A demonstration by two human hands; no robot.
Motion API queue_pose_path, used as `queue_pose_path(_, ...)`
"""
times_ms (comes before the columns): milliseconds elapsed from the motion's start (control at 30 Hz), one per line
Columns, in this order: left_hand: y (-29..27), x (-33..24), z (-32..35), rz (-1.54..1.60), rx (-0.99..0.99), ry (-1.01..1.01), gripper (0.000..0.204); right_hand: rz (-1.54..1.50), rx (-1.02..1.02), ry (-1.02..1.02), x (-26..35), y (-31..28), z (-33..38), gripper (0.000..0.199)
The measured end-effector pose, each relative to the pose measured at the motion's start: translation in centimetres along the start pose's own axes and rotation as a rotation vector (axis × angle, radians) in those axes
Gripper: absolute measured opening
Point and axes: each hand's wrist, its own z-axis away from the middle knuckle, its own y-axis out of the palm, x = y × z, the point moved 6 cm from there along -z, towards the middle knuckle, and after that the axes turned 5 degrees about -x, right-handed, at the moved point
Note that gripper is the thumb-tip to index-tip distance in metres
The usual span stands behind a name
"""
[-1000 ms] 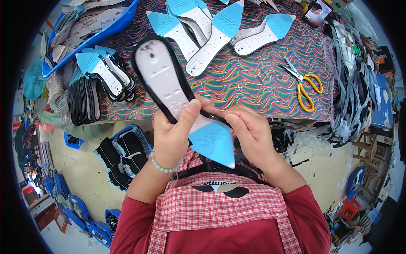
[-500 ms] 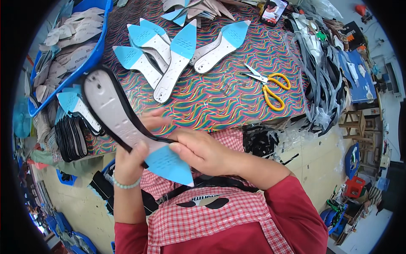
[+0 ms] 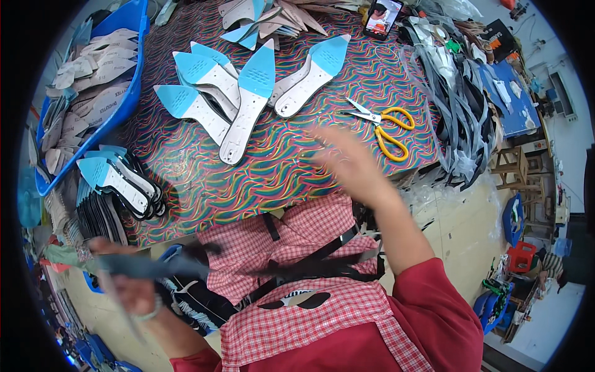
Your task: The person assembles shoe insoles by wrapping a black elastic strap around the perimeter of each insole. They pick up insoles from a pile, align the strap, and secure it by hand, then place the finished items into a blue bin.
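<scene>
Low on the left, my left hand [image 3: 133, 291] is closed around a shoe insole [image 3: 152, 266], seen nearly edge-on and smeared by motion. My right hand [image 3: 350, 164], also blurred, reaches over the table's front edge with fingers stretched out and nothing in them. Closest to it lie yellow-handled scissors [image 3: 379, 118], blades spread, just beyond the fingertips. Several white insoles with blue pointed toes [image 3: 248, 102] lie overlapped in the middle of the table. Another pile of black-edged insoles [image 3: 127, 189] rests at the table's left side.
A blue bin [image 3: 139, 74] full of grey insole pieces stands at the left. More pieces [image 3: 279, 22] lie at the back, near a phone [image 3: 382, 18]. Dark strips [image 3: 449, 105] hang over the table's right edge. A patterned cloth [image 3: 211, 192] covers the table.
My left hand has carried the insole down and left, away from the table's edge. My right hand has let go of it and moved right and forward toward the scissors.
</scene>
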Motion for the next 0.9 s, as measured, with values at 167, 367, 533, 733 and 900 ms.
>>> queue_pose_path(167,4.6,-9.7,5.5,-0.330,0.038,0.642,0.048,0.601,-0.121,-0.043,-10.1,-9.3,1.2,0.042)
queue_pose_path(367,-3.6,2.4,-5.5,-0.829,-0.365,0.261,0.044,0.482,0.019,0.323,-10.8,-11.5,2.1,0.053)
queue_pose_path(533,-9.9,8.8,-12.3,-0.824,-0.404,-0.053,0.037,0.319,0.146,0.561,-10.6,-10.8,4.1,0.064)
queue_pose_path(733,-9.6,10.8,-14.1,-0.870,-0.394,-0.036,0.038,-0.354,-0.073,0.343,-3.4,-4.1,7.5,0.082)
queue_pose_path(900,-8.3,11.3,-13.2,-0.582,-0.375,-0.152,0.035,-0.085,0.531,0.233,2.3,2.8,7.8,0.090)
